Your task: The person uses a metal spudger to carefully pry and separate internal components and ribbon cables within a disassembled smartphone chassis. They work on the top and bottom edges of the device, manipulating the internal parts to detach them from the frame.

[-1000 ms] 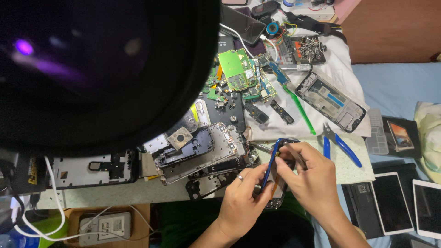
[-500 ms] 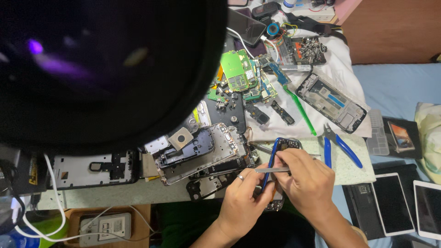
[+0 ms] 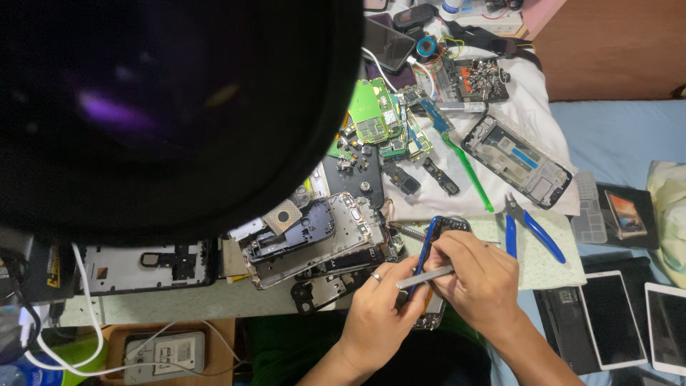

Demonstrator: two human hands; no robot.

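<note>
From the head camera, the left hand (image 3: 379,314) wraps its fingers around a blue-edged phone (image 3: 437,236), holding it on its side above the near edge of the table (image 3: 186,304). The right hand (image 3: 479,279) has its fingers pinched shut on silver tweezers (image 3: 426,276), whose tip seems to touch the phone, though the fingers hide it. Blue pliers (image 3: 525,227) lie just beside. Phone frames (image 3: 314,236) and green circuit boards (image 3: 371,118) lie piled nearby. A big dark round thing (image 3: 164,107) blocks the upper left.
</note>
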